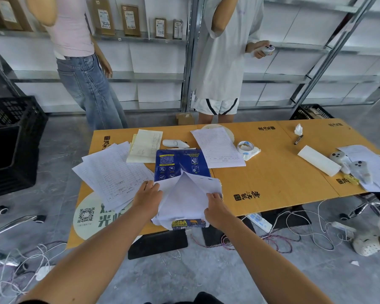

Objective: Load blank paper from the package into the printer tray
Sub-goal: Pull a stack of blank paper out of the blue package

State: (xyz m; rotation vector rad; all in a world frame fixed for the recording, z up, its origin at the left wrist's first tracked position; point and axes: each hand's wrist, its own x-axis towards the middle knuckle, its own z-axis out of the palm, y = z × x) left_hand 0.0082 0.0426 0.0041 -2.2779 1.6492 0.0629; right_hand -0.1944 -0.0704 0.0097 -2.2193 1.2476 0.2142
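Observation:
A blue paper package (180, 164) lies on the orange table (279, 176), its near end torn open. White wrapper flaps and blank paper (188, 194) stick up from that end. My left hand (148, 195) presses on the left flap and my right hand (216, 207) grips the right side of the opened wrapper, pulling it apart. The package's blue end label (188, 223) shows at the table's front edge. No printer or tray is in view.
Printed forms (110, 172) lie left of the package, more sheets (219, 148) behind it, with a tape roll (245, 148), a pen (298, 139) and controllers (351, 164). Two people stand behind the table. A black crate (11, 145) is left; cables (294, 229) cross the floor.

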